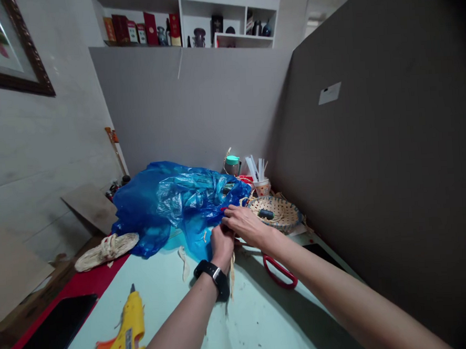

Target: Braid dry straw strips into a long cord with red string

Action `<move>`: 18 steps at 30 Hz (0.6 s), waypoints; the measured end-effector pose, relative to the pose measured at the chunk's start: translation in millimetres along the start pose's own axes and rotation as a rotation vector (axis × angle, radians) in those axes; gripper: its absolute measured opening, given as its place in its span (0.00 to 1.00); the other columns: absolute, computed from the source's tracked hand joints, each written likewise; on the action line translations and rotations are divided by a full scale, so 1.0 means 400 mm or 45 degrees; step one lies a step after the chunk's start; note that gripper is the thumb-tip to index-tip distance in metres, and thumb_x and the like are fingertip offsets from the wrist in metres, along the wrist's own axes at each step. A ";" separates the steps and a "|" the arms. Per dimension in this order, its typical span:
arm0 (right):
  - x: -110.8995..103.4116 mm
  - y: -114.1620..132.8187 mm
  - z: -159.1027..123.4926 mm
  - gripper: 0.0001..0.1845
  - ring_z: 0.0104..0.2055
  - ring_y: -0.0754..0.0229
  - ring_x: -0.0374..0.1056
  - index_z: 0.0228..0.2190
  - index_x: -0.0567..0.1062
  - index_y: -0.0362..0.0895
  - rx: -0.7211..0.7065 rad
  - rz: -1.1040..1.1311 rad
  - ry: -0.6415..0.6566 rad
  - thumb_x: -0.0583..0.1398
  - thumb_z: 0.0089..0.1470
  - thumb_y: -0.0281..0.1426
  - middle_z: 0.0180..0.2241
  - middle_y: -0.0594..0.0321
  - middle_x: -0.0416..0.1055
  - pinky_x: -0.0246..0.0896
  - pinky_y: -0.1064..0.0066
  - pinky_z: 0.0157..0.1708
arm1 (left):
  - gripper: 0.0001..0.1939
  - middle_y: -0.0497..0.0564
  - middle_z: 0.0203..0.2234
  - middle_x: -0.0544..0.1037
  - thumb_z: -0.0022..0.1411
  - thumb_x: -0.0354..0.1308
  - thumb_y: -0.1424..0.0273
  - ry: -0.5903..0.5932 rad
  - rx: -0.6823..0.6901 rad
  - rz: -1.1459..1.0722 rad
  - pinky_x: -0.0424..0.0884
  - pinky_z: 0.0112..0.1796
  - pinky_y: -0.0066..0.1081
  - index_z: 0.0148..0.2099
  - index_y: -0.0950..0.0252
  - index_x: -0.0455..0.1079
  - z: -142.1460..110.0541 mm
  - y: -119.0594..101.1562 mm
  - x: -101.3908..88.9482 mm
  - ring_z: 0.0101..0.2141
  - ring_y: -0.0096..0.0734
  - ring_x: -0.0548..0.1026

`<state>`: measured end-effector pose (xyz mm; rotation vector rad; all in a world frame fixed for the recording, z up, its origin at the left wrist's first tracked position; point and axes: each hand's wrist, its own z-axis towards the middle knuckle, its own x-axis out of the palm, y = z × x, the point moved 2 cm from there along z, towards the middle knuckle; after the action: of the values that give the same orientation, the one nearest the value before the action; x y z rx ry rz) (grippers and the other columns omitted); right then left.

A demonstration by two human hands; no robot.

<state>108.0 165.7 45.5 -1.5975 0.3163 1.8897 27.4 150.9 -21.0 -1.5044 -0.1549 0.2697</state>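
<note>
My left hand (pixel 222 244), with a black watch (pixel 212 277) on its wrist, is closed in front of the blue plastic bag (pixel 171 194). A pale, straw-like strip (pixel 232 274) hangs down beside it, seemingly from its grip. My right hand (pixel 246 223) reaches over from the right, its bent fingers meeting the left hand's fingertips. What lies between the fingers is hidden. Red-handled scissors (pixel 280 271) lie beneath my right forearm. Just beyond the right hand sits a shallow woven basket (pixel 288 211) with a dark roll (pixel 266 214) in it.
A yellow glue gun (pixel 128 333) lies at front left, near a black flat device (pixel 55 333). A woven straw sandal (pixel 107 251) rests on the left edge. Behind the basket stand a cup of glue sticks (pixel 262 187) and a green-lidded jar (pixel 232 165). Grey partitions (pixel 228 101) enclose the table.
</note>
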 end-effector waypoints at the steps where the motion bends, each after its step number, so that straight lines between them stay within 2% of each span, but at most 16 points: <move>1: 0.007 -0.006 0.004 0.03 0.38 0.55 0.61 0.31 0.73 0.39 0.025 0.023 -0.010 0.59 0.53 0.26 0.34 0.55 0.70 0.54 0.68 0.34 | 0.07 0.49 0.16 0.73 0.52 0.53 0.76 -0.012 -0.012 -0.016 0.63 0.22 0.24 0.28 0.68 0.72 0.001 -0.001 -0.003 0.21 0.29 0.70; 4: 0.021 -0.016 -0.003 0.06 0.36 0.57 0.62 0.33 0.74 0.41 0.113 0.062 -0.059 0.56 0.56 0.25 0.33 0.58 0.72 0.55 0.70 0.34 | 0.08 0.50 0.17 0.75 0.50 0.52 0.77 -0.021 -0.040 -0.065 0.65 0.23 0.25 0.28 0.68 0.72 0.009 0.007 -0.007 0.22 0.31 0.72; 6: 0.024 -0.017 -0.020 0.10 0.40 0.56 0.62 0.38 0.74 0.42 0.178 0.145 -0.152 0.54 0.58 0.26 0.37 0.57 0.72 0.56 0.69 0.38 | 0.08 0.51 0.18 0.75 0.49 0.51 0.77 -0.017 -0.055 -0.102 0.65 0.22 0.26 0.27 0.67 0.72 0.015 0.018 -0.007 0.21 0.31 0.72; 9: 0.030 -0.033 -0.054 0.13 0.45 0.55 0.61 0.42 0.72 0.42 0.452 0.482 -0.436 0.50 0.60 0.27 0.43 0.54 0.70 0.55 0.66 0.46 | 0.06 0.51 0.17 0.74 0.50 0.52 0.74 -0.018 -0.082 -0.158 0.66 0.21 0.26 0.25 0.66 0.70 0.019 0.031 -0.002 0.19 0.30 0.71; 11: 0.048 -0.052 -0.070 0.13 0.43 0.55 0.64 0.39 0.73 0.40 0.653 0.669 -0.542 0.50 0.58 0.26 0.40 0.52 0.71 0.57 0.64 0.45 | 0.08 0.50 0.17 0.74 0.52 0.52 0.71 -0.011 -0.104 -0.196 0.67 0.21 0.27 0.24 0.66 0.68 0.018 0.034 0.002 0.17 0.28 0.70; 13: 0.074 -0.069 -0.070 0.13 0.37 0.56 0.67 0.35 0.73 0.39 0.725 0.753 -0.485 0.49 0.55 0.23 0.34 0.53 0.73 0.61 0.65 0.39 | 0.10 0.50 0.16 0.73 0.54 0.51 0.68 0.006 -0.124 -0.230 0.67 0.20 0.27 0.23 0.66 0.66 0.015 0.033 0.006 0.15 0.27 0.69; 15: 0.097 -0.079 -0.057 0.15 0.33 0.59 0.70 0.34 0.74 0.39 0.710 0.871 -0.388 0.49 0.51 0.20 0.30 0.57 0.74 0.63 0.71 0.32 | 0.10 0.49 0.16 0.72 0.55 0.51 0.67 0.020 -0.136 -0.247 0.67 0.19 0.27 0.24 0.66 0.65 0.012 0.029 0.008 0.14 0.26 0.68; 18: 0.109 -0.076 -0.029 0.22 0.33 0.63 0.71 0.41 0.74 0.39 0.624 0.988 -0.279 0.47 0.48 0.19 0.34 0.58 0.76 0.64 0.76 0.29 | 0.11 0.48 0.15 0.71 0.55 0.50 0.67 0.026 -0.151 -0.239 0.66 0.18 0.26 0.25 0.66 0.66 0.014 0.026 0.007 0.14 0.26 0.68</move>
<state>133.1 196.3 7.8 -0.9798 1.3345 2.2562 27.6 157.5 -31.0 -1.5977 -0.2984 0.0954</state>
